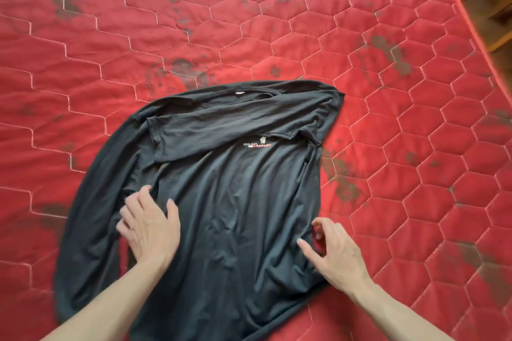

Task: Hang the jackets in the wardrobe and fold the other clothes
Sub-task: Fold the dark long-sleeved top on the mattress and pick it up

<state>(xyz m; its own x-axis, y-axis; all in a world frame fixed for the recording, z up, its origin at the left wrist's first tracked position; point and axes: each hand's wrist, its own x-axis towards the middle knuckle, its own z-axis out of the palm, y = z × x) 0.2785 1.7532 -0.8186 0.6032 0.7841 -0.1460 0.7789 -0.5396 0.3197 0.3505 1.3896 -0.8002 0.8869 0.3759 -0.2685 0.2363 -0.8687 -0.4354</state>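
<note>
Matt cloth shirt (230, 202) (quilted mattress (110, 50))

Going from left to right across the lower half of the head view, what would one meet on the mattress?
Bare red mattress → left hand flat on the black shirt → right hand at the shirt's right edge → stained mattress.
</note>
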